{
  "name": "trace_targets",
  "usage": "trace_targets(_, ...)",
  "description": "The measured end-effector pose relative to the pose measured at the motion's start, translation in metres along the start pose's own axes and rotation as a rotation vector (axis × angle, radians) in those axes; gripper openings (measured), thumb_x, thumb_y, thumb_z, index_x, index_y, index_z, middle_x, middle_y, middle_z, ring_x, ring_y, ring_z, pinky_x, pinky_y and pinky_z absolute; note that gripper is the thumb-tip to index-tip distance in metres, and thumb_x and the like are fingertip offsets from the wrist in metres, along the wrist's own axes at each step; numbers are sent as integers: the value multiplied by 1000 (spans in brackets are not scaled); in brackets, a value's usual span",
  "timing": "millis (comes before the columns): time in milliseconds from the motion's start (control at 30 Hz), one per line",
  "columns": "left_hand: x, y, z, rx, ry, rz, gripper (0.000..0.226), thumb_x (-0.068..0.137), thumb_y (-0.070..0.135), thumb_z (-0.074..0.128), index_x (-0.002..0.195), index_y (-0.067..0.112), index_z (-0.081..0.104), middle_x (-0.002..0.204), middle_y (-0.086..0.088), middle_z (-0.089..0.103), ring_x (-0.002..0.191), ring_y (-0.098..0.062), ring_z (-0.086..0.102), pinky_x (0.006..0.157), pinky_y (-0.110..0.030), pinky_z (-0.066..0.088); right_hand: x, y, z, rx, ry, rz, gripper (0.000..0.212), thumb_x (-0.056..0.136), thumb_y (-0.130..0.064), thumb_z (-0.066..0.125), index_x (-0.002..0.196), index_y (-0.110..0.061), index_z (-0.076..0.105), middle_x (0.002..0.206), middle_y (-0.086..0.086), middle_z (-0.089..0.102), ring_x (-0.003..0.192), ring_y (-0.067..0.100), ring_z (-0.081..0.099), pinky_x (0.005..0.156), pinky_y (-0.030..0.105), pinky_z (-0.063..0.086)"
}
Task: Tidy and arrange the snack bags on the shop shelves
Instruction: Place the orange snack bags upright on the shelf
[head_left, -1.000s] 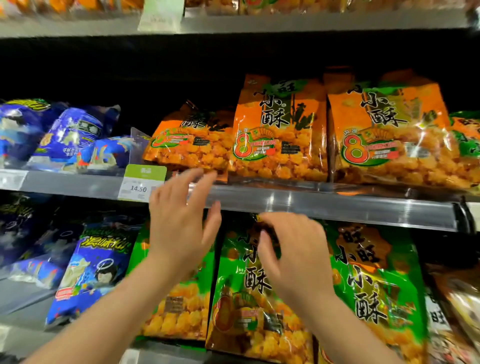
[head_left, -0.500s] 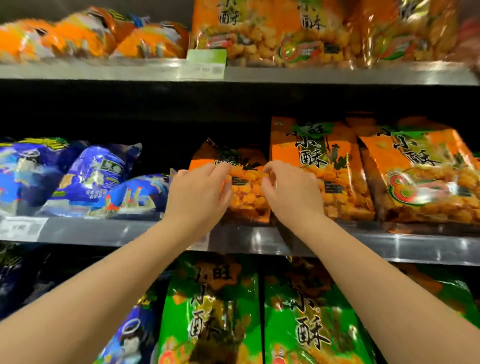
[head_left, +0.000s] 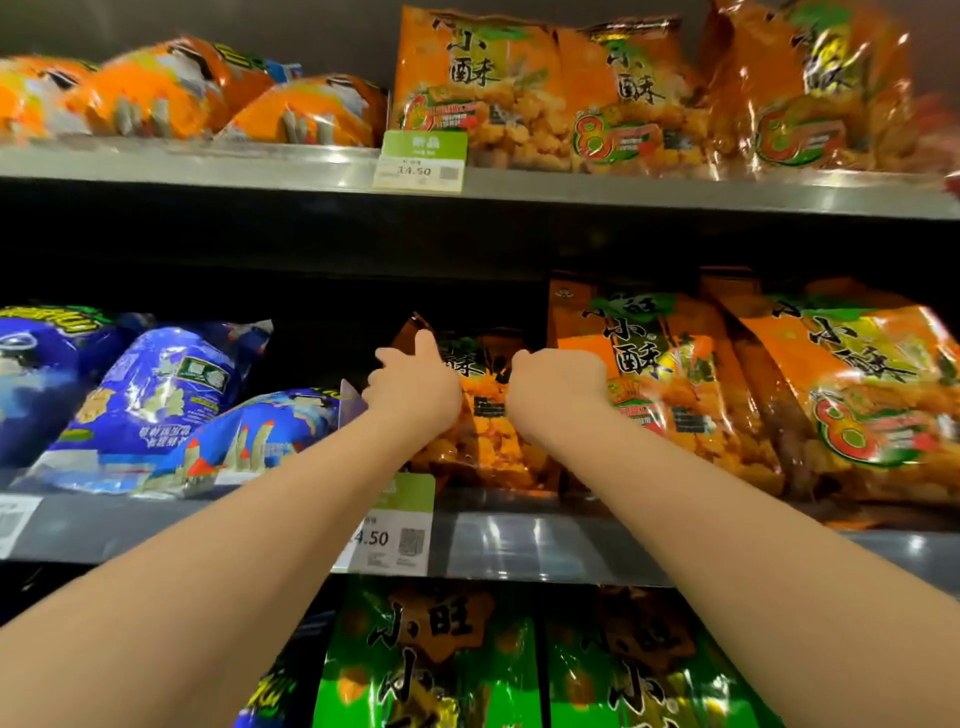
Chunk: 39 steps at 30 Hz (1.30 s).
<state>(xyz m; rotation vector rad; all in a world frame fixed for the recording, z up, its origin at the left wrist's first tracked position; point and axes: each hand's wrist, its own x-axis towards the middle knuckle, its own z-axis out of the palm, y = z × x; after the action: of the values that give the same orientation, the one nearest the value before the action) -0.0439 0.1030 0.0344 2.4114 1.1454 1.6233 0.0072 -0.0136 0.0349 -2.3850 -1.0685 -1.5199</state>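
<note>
Both hands closed on a slumped orange bag (head_left: 491, 436) on the middle shelf (head_left: 545, 545) of a shop display. The bag leaned back into the dark, just beside a taller neighbour (head_left: 660, 374) of the same snack. The left hand (head_left: 415, 387), thumb raised, gripped the bag's upper left corner. The right hand (head_left: 558, 389) was curled tight on its upper right edge.

The step looked to be standing this bag up to face front. It would be done best by raising both corners evenly, drawing the top forward and setting the base square at the shelf's rim, level with the neighbour. A light hold would suit, since the puffs inside would likely crush. The left elbow would need to stay clear of the blue bags (head_left: 156, 395), which lay loosely at the left.

The fingertips of both hands were hidden behind knuckles and foil, so how deep the hold went could not be told. The bag's top seal was lost in shadow and its lower left lay behind the left forearm. That arm also covered the first digit on the price tag (head_left: 395, 525). The back of the shelf was too dark to show any stock behind. The green bags (head_left: 431, 660) below were cut off by the frame's edge.
</note>
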Motion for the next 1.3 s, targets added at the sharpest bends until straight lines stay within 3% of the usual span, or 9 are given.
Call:
trace_targets(167, 4, 2, -7, -68, 70, -141, 58, 95, 29, 42, 144, 20, 14, 134, -26, 37, 123, -39, 34, 97, -47, 35, -3, -2, 5, 98, -25, 60, 33, 90, -8, 43, 124, -9, 42, 76, 3, 41, 56, 17, 35, 45, 27, 23)
trace_targets(333, -1, 4, -16, -240, 183, -204, 50, 94, 15, 40, 141, 15, 23, 135, -26, 37, 123, -41, 35, 96, -47, 35, -9, -3, 6, 123, 1, 81, 45, 90, -9, 41, 134, -11, 32, 65, 2, 36, 52, 16, 35, 44, 26, 24)
trace_targets(500, -13, -1, -20, -285, 323, -163, 40, 90, 0, 40, 128, 11, 34, 127, -23, 43, 114, -40, 44, 84, -43, 38, -22, 4, 6, 227, 75, 52, 42, 95, -23, 39, 135, -12, 31, 68, 2, 42, 53, 18, 38, 45, 25, 23)
trace_targets(700, -19, -14, -16, -397, 476, -59, 34, 89, 0, 40, 122, 10, 40, 118, -21, 45, 99, -37, 49, 72, -34, 32, -36, 21, 5, 406, 219, 15, 34, 96, -29, 39, 128, -17, 38, 88, 2, 48, 67, 22, 47, 48, 28, 31)
trace_targets(833, -19, -15, -19, -442, 480, -92, 30, 90, 4, 39, 120, 9, 38, 115, -21, 46, 99, -38, 49, 72, -37, 33, -30, 30, 12, 545, 302, 40, 38, 94, -29, 42, 130, -19, 39, 117, 4, 49, 89, 19, 48, 61, 28, 37)
trace_targets(967, -14, -13, -30, -495, 424, -183, 36, 92, 3, 38, 127, 8, 32, 121, -23, 50, 107, -38, 49, 74, -38, 34, -24, 34, 20, 667, 298, 96, 44, 94, -28, 42, 136, -17, 36, 128, 3, 48, 112, 21, 46, 77, 29, 39)
trace_targets(1033, -12, -11, -35, -524, 357, -228, 39, 93, 2, 37, 131, 7, 31, 126, -22, 48, 110, -36, 49, 72, -36, 35, -22, 31, 21, 744, 271, 113, 48, 95, -27, 42, 140, -17, 31, 126, 4, 52, 109, 23, 50, 77, 33, 43)
trace_targets(1167, -11, -7, -40, -510, 260, -260, 40, 93, 3, 38, 133, 5, 33, 133, -22, 39, 112, -37, 46, 73, -34, 35, -12, 26, 24, 907, 214, 179, 48, 94, -24, 45, 138, -17, 29, 88, 2, 57, 73, 22, 52, 52, 29, 35)
trace_targets(1300, -12, -7, -40, -467, 185, -224, 44, 92, 7, 38, 135, 7, 29, 132, -23, 36, 105, -37, 47, 71, -36, 36, -6, 28, 25, 904, 147, 204, 44, 94, -20, 44, 136, -17, 32, 88, 3, 59, 71, 23, 54, 48, 27, 31)
